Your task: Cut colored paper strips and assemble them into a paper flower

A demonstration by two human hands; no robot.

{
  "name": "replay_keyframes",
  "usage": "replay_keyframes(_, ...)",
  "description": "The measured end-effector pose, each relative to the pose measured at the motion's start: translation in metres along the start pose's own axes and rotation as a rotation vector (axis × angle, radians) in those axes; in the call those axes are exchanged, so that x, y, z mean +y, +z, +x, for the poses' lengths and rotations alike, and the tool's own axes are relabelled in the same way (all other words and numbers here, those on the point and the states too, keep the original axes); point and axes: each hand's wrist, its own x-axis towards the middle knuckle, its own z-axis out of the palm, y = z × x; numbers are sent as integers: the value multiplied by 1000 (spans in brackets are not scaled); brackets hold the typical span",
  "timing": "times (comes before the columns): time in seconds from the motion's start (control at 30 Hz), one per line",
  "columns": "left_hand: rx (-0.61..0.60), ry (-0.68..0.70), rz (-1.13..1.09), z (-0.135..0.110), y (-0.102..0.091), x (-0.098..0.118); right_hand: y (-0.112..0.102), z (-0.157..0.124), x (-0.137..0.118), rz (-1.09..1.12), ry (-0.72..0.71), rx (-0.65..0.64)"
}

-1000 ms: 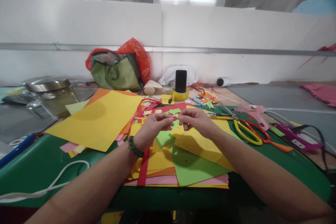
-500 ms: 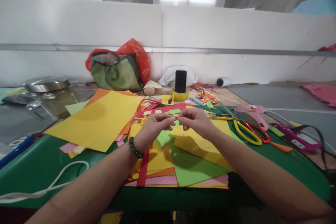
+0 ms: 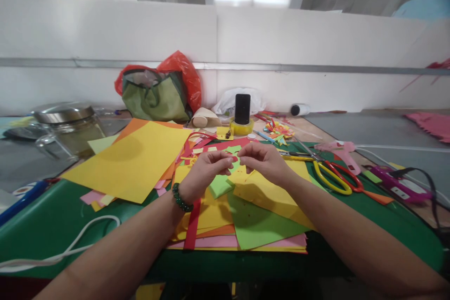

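Note:
My left hand point(image 3: 210, 168), with a green bead bracelet at the wrist, is closed in a pinch. A tiny red bit shows at its fingertips, too small to name. Facing it just to the right, my right hand point(image 3: 263, 161) curls thumb and forefinger together; what it holds, if anything, is too small to make out. Both hands are above a stack of coloured paper. Beneath them lie a yellow sheet point(image 3: 270, 192), a light green sheet point(image 3: 263, 225) and a red strip point(image 3: 191, 227). Small green paper pieces point(image 3: 232, 149) lie just behind the fingertips.
Right of the hands lie scissors point(image 3: 332, 178), a pink glue gun point(image 3: 341, 153) and a purple power strip point(image 3: 401, 185). A large yellow sheet point(image 3: 137, 159) and a glass jar point(image 3: 70, 131) are left. Behind stand a phone point(image 3: 242, 108) on a tape roll point(image 3: 242, 127) and a green bag point(image 3: 154, 98).
The fingertips of my right hand have shifted very slightly, and the thumb and forefinger look a little differently set. My left hand stays almost where it was.

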Motion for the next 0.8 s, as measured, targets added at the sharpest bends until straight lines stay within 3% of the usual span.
replay_keyframes(0.5,-59,15,-19,0,-1,-4,-1,1,3,-5,-5,-72)
replay_keyframes(0.8,-120,-55,-55,2,-5,-5,1,0,10,-165,-230,-24)
